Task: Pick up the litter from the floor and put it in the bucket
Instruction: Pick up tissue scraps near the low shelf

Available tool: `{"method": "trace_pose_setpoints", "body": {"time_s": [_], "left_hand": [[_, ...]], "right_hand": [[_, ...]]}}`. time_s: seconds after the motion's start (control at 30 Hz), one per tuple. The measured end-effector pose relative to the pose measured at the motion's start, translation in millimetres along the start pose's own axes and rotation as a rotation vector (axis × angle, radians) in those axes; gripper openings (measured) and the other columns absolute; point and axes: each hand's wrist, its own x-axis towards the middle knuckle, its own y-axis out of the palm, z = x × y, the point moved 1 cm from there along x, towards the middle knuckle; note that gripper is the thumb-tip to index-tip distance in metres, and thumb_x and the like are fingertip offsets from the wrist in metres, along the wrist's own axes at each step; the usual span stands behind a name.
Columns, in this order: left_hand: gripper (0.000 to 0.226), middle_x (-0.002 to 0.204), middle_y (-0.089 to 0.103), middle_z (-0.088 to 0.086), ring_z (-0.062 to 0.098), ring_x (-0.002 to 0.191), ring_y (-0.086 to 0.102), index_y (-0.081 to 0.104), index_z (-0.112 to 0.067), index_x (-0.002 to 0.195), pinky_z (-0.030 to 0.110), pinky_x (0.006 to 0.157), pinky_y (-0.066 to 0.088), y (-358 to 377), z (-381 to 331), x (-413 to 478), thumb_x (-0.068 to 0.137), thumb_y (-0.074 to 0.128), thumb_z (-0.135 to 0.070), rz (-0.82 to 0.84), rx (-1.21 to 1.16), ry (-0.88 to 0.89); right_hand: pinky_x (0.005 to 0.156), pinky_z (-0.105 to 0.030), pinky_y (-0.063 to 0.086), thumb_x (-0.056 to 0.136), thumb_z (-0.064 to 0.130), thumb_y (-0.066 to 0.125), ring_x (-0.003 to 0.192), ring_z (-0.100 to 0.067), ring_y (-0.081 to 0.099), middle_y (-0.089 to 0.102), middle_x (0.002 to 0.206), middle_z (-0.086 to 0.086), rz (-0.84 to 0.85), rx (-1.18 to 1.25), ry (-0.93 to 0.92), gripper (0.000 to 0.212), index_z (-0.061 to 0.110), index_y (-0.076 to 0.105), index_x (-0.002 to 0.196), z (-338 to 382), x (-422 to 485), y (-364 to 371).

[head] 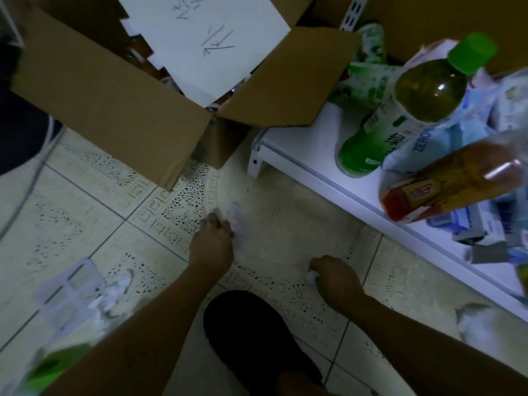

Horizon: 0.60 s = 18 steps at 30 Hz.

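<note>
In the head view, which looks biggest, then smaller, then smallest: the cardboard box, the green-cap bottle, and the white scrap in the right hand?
1. cardboard box, by far the largest.
2. green-cap bottle, though nearness to the camera enlarges it.
3. white scrap in the right hand, mostly hidden.

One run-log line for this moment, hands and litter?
left hand: reaching crumpled white tissue on tiled floor | right hand: shut on small white paper wad | bucket: unseen
</note>
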Motion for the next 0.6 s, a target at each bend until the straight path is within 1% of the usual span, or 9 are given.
{"method": "trace_pose_setpoints", "body": {"time_s": [0.07, 0.1, 0.17, 0.23, 0.33, 0.4, 0.5, 0.53, 0.6], "left_hand": [[0.028, 0.117, 0.053, 0.017, 0.031, 0.104, 0.052, 0.057, -0.006, 0.114, 0.039, 0.080, 0.050, -3, 3, -8, 0.088, 0.051, -0.012, -0.017, -0.104, -0.002], [0.023, 0.106, 0.059, 0.016, 0.029, 0.095, 0.058, 0.057, -0.007, 0.109, 0.038, 0.073, 0.051, -7, 4, -13, 0.088, 0.051, -0.011, -0.023, -0.181, -0.006], [0.013, 0.078, 0.064, 0.011, 0.027, 0.069, 0.061, 0.053, -0.013, 0.100, 0.031, 0.056, 0.045, -20, 4, -24, 0.087, 0.049, -0.012, -0.078, -0.300, 0.007], [0.013, 0.066, 0.060, 0.007, 0.028, 0.061, 0.060, 0.056, -0.016, 0.094, 0.028, 0.051, 0.040, -34, 0, -37, 0.086, 0.048, -0.012, -0.142, -0.393, 0.054], [0.024, 0.083, 0.069, 0.009, 0.026, 0.073, 0.064, 0.068, -0.017, 0.095, 0.028, 0.061, 0.048, -47, -15, -54, 0.087, 0.047, -0.010, -0.117, -0.534, 0.139], [0.024, 0.094, 0.070, 0.008, 0.024, 0.082, 0.065, 0.069, -0.015, 0.099, 0.022, 0.067, 0.045, -49, -29, -62, 0.089, 0.047, -0.012, -0.055, -0.570, 0.150], [0.020, 0.092, 0.067, 0.003, 0.020, 0.084, 0.063, 0.064, -0.016, 0.096, 0.022, 0.070, 0.045, -48, -50, -75, 0.082, 0.063, -0.030, 0.021, -0.596, 0.127], [0.022, 0.090, 0.064, 0.002, 0.018, 0.082, 0.060, 0.061, -0.017, 0.092, 0.025, 0.069, 0.046, -47, -55, -80, 0.078, 0.069, -0.032, 0.037, -0.603, 0.136], [0.017, 0.089, 0.063, 0.006, 0.018, 0.076, 0.057, 0.055, -0.016, 0.087, 0.027, 0.062, 0.045, -45, -69, -90, 0.080, 0.069, -0.020, 0.051, -0.595, 0.217]], "right_hand": [[0.067, -0.026, 0.044, 0.089, 0.007, 0.053, 0.087, -0.026, 0.066, 0.071, 0.095, -0.012, -0.049, 0.123, -0.039, 0.019, 0.008, 0.071, 0.090, 7, 3, -2], [0.070, -0.027, 0.048, 0.091, 0.010, 0.053, 0.087, -0.026, 0.068, 0.073, 0.095, -0.010, -0.074, 0.171, -0.070, 0.019, 0.008, 0.072, 0.091, 12, 4, -3], [0.083, -0.031, 0.052, 0.095, 0.015, 0.053, 0.097, -0.025, 0.067, 0.072, 0.108, -0.009, -0.120, 0.228, -0.133, 0.023, 0.007, 0.073, 0.102, 26, 3, -5], [0.086, -0.030, 0.050, 0.095, 0.010, 0.051, 0.100, -0.025, 0.067, 0.071, 0.111, -0.008, -0.124, 0.262, -0.183, 0.023, 0.006, 0.073, 0.104, 36, -2, -5], [0.075, -0.021, 0.044, 0.093, 0.002, 0.047, 0.096, -0.027, 0.066, 0.072, 0.106, -0.010, -0.108, 0.327, -0.148, 0.026, 0.005, 0.072, 0.102, 39, -18, -3], [0.071, -0.014, 0.039, 0.095, 0.010, 0.052, 0.097, -0.023, 0.065, 0.071, 0.107, -0.009, -0.147, 0.414, -0.106, 0.022, 0.008, 0.070, 0.106, 35, -30, -3], [0.070, -0.013, 0.042, 0.090, 0.039, 0.059, 0.089, -0.008, 0.061, 0.066, 0.102, 0.007, -0.214, 0.438, -0.031, 0.030, 0.022, 0.066, 0.114, 26, -53, -4], [0.068, -0.011, 0.043, 0.090, 0.041, 0.060, 0.086, -0.005, 0.061, 0.067, 0.101, 0.008, -0.258, 0.422, -0.015, 0.031, 0.024, 0.066, 0.114, 19, -62, -5], [0.076, -0.012, 0.047, 0.092, 0.028, 0.059, 0.089, -0.003, 0.062, 0.071, 0.109, 0.003, -0.359, 0.413, 0.001, 0.025, 0.019, 0.069, 0.114, 0, -87, -10]]}}
